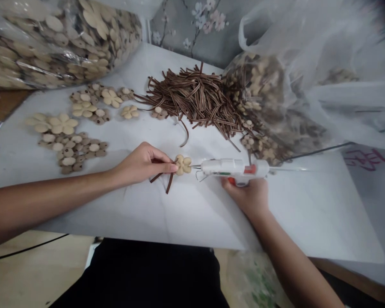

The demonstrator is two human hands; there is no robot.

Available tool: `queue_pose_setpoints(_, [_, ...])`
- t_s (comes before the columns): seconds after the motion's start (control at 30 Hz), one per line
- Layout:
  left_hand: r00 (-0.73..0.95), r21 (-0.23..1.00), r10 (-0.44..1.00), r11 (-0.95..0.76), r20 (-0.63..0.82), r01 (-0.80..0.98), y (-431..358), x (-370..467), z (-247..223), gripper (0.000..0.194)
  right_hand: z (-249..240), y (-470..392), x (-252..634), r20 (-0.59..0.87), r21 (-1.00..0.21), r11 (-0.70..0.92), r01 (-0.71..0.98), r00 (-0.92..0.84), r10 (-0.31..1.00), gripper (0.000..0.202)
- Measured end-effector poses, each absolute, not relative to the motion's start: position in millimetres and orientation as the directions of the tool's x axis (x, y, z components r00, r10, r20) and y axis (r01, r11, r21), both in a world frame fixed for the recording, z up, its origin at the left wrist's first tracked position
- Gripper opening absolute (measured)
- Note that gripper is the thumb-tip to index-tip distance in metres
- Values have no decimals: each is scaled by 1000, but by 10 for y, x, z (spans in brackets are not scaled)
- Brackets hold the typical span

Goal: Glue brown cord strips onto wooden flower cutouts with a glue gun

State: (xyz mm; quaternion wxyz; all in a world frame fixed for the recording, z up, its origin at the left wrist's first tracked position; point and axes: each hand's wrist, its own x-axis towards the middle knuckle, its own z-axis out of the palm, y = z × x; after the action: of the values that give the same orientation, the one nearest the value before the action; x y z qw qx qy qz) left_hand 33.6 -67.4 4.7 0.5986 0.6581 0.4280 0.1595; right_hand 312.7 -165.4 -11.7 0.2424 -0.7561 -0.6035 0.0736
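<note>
Between thumb and fingers, my left hand (147, 162) pinches a cream flower (183, 165) with a brown strip (169, 183) whose two ends hang below the fingers. My right hand (248, 194) is wrapped round the handle of a white and orange glue gun (224, 167). The gun lies level, its metal nozzle pointing left and meeting the flower's right edge; whether they touch is hard to tell. A clear glue stick (293, 170) sticks out of the gun's rear.
Brown strips (195, 98) lie heaped at the back middle. Loose flowers (63, 124) and grey-brown pieces (80, 149) lie at left. Full plastic bags stand at back left (67, 47) and right (276, 94). A dark cord (321, 150) runs at right.
</note>
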Motion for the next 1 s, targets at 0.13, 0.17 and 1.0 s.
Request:
queue_pose_setpoints(0.13, [574, 915, 759, 71, -307, 396, -682, 342, 43, 21, -146, -1668, 3133, 193, -441, -138, 887, 243, 951, 40])
queue_pose_setpoints(0.17, [573, 913, 760, 65, -307, 402, -685, 343, 39, 21, -150, -1672, 3132, 196, -440, -128, 889, 234, 952, 40])
queue_pose_setpoints(1.0, [577, 887, 756, 9, -308, 461, -699, 349, 24, 28, -144, -1693, 3133, 186, -425, -48, 904, 140, 973, 34])
